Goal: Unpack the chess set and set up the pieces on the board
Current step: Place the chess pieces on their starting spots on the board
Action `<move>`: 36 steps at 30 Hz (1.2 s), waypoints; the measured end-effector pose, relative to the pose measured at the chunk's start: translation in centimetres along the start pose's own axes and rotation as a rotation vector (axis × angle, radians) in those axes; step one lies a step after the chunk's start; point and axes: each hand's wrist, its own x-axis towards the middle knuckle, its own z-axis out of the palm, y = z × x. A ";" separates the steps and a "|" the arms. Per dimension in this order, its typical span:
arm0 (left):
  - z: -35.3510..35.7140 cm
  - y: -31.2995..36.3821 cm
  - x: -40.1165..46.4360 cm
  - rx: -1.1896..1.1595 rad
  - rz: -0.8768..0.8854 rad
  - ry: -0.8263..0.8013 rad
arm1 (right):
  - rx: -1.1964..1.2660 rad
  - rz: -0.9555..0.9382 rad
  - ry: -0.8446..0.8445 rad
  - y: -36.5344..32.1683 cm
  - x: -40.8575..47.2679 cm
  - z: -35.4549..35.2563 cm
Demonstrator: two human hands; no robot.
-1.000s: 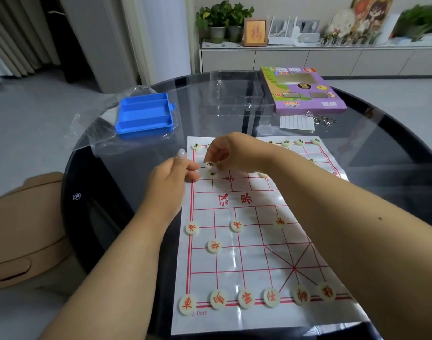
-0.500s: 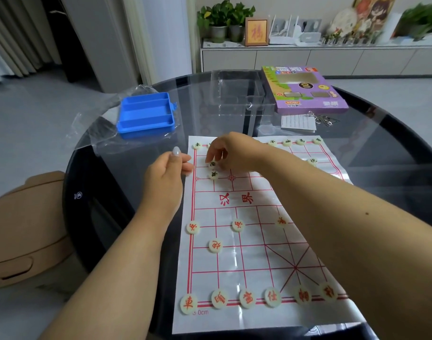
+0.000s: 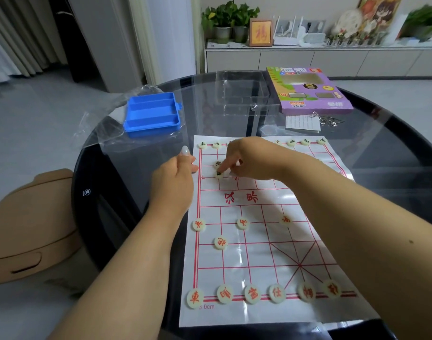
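The right hand (image 3: 249, 159) hides part of the far half of the board (image 3: 259, 231), and its forearm covers the near right corner, so any pieces there cannot be seen. Its fingers are curled down, a fingertip touching a black-marked piece (image 3: 219, 174) near the far left of the board; whether it pinches it is unclear. The left hand (image 3: 173, 182) rests loosely curled at the board's left edge on the tabletop (image 3: 394, 173), holding nothing visible.

Left hand (image 3: 174, 177) loosely curled, thumb up; right hand (image 3: 249, 159) fingers curled downward, forefinger extended
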 end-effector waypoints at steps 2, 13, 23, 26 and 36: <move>-0.2 0.3 -0.2 0.003 -0.007 -0.006 | -0.086 -0.008 -0.071 0.0 -0.4 0.2; 0.1 0.4 -0.2 0.045 -0.026 0.017 | -0.263 -0.058 -0.159 -2.0 -0.5 2.2; 0.0 0.1 -0.3 -0.084 -0.029 -0.006 | 0.110 0.202 0.201 2.9 -4.1 -2.7; -0.1 0.1 -0.4 -0.093 -0.034 0.012 | 0.106 0.252 0.158 4.6 -5.1 -3.1; -0.1 0.2 -0.5 -0.112 -0.055 0.007 | -0.030 0.252 0.071 5.7 -5.1 -0.9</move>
